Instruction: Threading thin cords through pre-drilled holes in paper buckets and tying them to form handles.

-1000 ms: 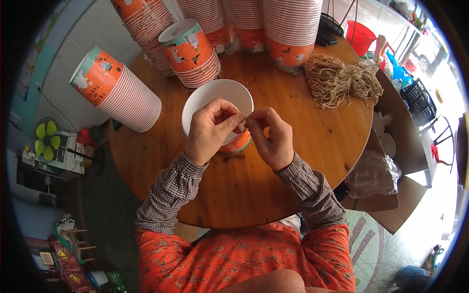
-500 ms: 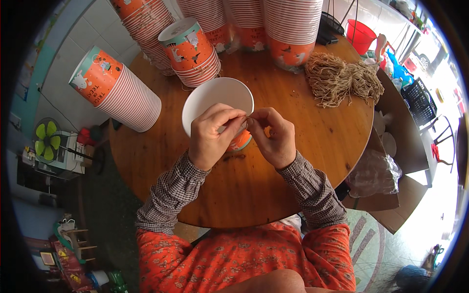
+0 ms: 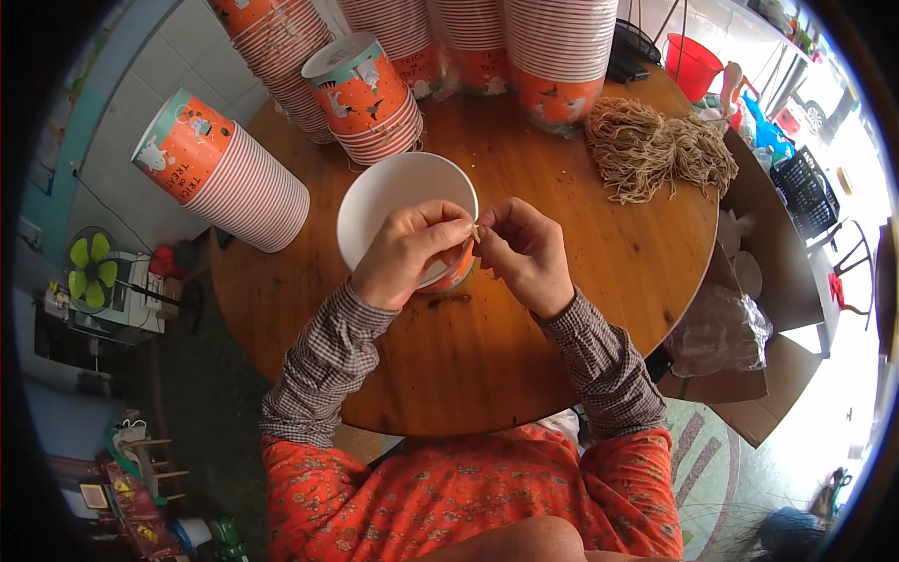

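A paper bucket (image 3: pixel 375 206), white inside with an orange printed outside, stands on the round wooden table with its mouth tilted toward me. Over its right rim my left hand (image 3: pixel 407 251) is closed, thumb and forefinger pinching a short bit of tan paper cord (image 3: pixel 478 233). Close against those fingertips, my right hand (image 3: pixel 531 258) pinches the same cord from the right. The fingers cover most of the cord, so how it runs to the bucket is hidden.
A loose bundle of tan cords (image 3: pixel 660 150) lies at the far right of the table (image 3: pixel 599 272). Nested buckets (image 3: pixel 365 98) with cords around them stand behind my bucket. Another stack (image 3: pixel 225 173) leans at the left edge. Tall wrapped stacks (image 3: pixel 562 56) line the back.
The bucket has shifted slightly left. My left hand has moved a little down and left, and a short cord end now shows between the fingertips.
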A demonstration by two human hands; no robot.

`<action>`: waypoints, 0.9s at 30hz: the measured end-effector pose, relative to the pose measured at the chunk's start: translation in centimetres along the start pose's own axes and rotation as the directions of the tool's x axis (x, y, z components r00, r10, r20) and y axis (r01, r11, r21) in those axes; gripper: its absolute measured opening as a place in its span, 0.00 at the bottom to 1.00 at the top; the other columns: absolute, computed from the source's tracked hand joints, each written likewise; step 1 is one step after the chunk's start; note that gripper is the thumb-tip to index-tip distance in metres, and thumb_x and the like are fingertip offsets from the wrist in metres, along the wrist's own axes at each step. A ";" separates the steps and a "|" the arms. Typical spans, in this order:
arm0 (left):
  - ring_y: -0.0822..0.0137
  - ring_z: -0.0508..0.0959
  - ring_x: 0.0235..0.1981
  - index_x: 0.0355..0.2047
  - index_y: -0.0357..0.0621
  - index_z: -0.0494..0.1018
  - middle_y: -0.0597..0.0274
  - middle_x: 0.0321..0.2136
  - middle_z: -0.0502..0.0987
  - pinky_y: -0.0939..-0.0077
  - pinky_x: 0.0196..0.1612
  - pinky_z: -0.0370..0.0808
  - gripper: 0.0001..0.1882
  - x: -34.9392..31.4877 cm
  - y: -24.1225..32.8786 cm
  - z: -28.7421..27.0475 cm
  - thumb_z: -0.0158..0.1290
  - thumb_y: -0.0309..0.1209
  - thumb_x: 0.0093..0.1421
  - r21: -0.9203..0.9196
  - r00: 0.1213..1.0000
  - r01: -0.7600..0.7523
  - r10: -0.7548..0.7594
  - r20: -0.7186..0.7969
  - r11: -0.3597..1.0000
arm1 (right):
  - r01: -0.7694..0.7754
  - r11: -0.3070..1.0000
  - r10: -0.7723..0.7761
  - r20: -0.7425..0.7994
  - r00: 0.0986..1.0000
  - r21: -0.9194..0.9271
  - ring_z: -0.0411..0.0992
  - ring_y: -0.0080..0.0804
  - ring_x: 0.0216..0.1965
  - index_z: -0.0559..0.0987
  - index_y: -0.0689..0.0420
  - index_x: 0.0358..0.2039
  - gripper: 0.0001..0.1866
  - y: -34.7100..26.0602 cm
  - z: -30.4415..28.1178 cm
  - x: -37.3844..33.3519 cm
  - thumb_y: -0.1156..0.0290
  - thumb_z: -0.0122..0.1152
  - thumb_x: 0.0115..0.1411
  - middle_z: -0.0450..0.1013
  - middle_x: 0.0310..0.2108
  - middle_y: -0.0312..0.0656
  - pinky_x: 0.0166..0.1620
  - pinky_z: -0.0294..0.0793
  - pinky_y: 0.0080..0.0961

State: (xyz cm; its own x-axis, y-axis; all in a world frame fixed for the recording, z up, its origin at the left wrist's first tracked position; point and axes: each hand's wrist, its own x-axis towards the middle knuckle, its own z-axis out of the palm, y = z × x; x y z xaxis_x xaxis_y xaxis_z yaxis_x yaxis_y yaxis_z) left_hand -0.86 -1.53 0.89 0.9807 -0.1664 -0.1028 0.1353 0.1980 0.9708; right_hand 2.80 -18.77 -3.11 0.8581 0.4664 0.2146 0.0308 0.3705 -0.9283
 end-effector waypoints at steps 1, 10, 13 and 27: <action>0.79 0.71 0.26 0.34 0.37 0.75 0.69 0.27 0.74 0.85 0.31 0.70 0.07 0.1 0.2 -0.3 0.53 0.29 0.62 0.000 1.000 0.001 -0.001 0.000 1.000 | 0.000 1.000 0.000 -0.001 1.000 0.001 0.70 0.14 0.30 0.73 0.63 0.34 0.05 0.2 0.0 0.0 0.77 0.60 0.59 0.74 0.28 0.32 0.32 0.70 0.13; 0.77 0.70 0.26 0.37 0.36 0.75 0.67 0.29 0.76 0.84 0.32 0.68 0.08 0.6 0.0 -0.8 0.52 0.29 0.64 -0.156 0.997 0.071 -0.067 0.030 0.985 | 0.405 0.862 -0.424 0.004 0.906 -0.304 0.74 0.19 0.30 0.75 0.62 0.39 0.08 1.1 0.0 0.4 0.79 0.61 0.58 0.75 0.29 0.36 0.34 0.74 0.17; 0.77 0.70 0.26 0.38 0.36 0.75 0.67 0.29 0.76 0.84 0.33 0.69 0.08 0.4 0.0 -0.3 0.52 0.28 0.64 -0.152 0.997 0.075 -0.074 0.008 0.985 | 0.434 0.850 -0.450 0.016 0.893 -0.300 0.74 0.18 0.31 0.75 0.63 0.39 0.07 1.3 -0.2 0.2 0.80 0.60 0.59 0.76 0.30 0.37 0.35 0.75 0.18; 0.79 0.74 0.33 0.40 0.35 0.76 0.65 0.33 0.79 0.85 0.40 0.71 0.09 0.1 -0.1 -0.3 0.54 0.26 0.61 0.120 0.996 -0.072 0.077 -0.036 0.990 | 0.098 0.994 -0.096 -0.030 0.995 0.052 0.70 0.15 0.24 0.72 0.60 0.36 0.05 0.1 -0.8 0.6 0.72 0.51 0.67 0.74 0.26 0.35 0.25 0.70 0.12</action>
State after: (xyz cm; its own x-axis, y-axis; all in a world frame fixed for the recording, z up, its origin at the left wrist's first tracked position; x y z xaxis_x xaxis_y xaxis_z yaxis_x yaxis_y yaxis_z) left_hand -0.75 -1.29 0.68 0.9926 -0.1160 -0.0352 0.0460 0.0919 0.9947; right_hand 3.73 -19.13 -3.38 0.8663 0.4041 0.2936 0.0879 0.4553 -0.8860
